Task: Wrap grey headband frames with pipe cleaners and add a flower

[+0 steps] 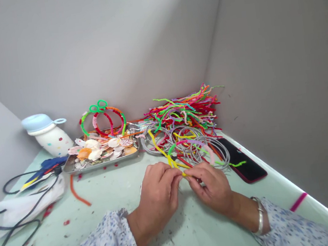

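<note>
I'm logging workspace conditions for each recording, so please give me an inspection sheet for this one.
Surface: pale green tabletop, specked with dark and red marks.
Job's things: yellow pipe cleaner, strands crossing near the fingertips; exact count unclear.
Clutter: pipe-cleaner pile, grey wire coils, metal tray of seashells, smartphone, lidded bottle, loose orange pipe cleaner.
Hands: left hand and right hand close together, both pinching the yellow pipe cleaner.
Cables: black cable, looping over a white plastic bag at left.
Surroundings: grey walls behind and both sides; other people: nothing seen.
</note>
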A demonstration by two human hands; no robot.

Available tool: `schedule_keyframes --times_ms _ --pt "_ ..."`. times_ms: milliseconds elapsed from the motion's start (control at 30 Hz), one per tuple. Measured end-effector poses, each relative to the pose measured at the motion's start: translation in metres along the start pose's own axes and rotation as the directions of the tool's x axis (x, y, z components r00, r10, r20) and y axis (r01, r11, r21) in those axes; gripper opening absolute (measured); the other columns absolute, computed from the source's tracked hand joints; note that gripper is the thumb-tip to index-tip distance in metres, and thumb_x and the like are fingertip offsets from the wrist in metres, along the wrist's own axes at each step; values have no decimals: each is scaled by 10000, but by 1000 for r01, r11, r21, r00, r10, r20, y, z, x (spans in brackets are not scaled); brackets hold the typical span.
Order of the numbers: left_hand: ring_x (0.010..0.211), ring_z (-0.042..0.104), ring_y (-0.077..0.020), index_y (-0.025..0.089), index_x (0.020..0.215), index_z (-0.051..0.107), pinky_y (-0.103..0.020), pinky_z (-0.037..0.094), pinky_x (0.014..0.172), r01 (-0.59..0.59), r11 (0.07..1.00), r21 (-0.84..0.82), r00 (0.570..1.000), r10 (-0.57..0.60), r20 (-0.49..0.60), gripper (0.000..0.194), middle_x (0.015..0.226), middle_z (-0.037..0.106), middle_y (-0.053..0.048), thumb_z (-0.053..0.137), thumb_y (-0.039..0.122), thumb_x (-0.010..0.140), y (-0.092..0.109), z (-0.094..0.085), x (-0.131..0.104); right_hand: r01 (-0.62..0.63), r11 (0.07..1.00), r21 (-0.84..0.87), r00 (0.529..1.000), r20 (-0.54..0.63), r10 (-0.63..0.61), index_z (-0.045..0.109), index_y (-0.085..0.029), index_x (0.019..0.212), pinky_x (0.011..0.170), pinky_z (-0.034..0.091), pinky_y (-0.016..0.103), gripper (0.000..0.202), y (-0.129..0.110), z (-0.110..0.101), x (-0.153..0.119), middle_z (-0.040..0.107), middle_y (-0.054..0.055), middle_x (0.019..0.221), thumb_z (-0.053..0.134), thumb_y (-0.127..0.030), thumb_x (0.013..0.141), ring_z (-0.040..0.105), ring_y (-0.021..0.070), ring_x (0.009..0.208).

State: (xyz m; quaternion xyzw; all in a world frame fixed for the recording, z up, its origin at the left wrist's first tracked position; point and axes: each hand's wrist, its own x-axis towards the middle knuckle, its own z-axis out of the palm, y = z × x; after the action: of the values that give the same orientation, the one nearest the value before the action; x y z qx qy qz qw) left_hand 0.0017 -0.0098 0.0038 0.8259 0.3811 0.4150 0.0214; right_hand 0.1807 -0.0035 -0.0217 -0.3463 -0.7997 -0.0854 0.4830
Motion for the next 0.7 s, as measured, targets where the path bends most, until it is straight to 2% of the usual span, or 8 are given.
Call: schedule_keyframes --times_ms 133,333,467,700 --pt "791 516 -196 178 935 600 -339 391 701 14 1000 22 1000 -14 -2 120 850 585 -59 499 134 886 -1 1 0 -12 1000 -3 1000 24 12 577 -186 1050 613 512 256 185 0 1 -1 658 41 815 553 -140 872 637 145 724" --pt "784 503 -197 175 917 582 -342 384 699 8 998 69 1000 -9 18 124 849 576 -60 468 132 896 -4 3 -1 -55 998 31 997 57 53 525 -180 1215 744 558 305 347 -1 4 -3 659 97 1019 542 -133 871 644 181 918" --pt "774 493 -199 169 914 583 -346 386 700 -4 996 93 1000 2 21 137 836 571 -63 451 133 900 -4 4 -1 -32 999 -7 998 54 33 565 -192 1173 833 559 319 306 -2 6 -3 654 95 1067 535 -132 875 635 190 1000" --pt "785 475 -208 157 918 572 -356 379 699 -7 994 106 999 2 51 139 859 559 -75 436 127 907 -5 6 -3 -19 1000 -17 997 78 21 555 -184 1095 783 569 289 221 -5 7 -3 665 80 1001 510 -119 889 647 169 953"
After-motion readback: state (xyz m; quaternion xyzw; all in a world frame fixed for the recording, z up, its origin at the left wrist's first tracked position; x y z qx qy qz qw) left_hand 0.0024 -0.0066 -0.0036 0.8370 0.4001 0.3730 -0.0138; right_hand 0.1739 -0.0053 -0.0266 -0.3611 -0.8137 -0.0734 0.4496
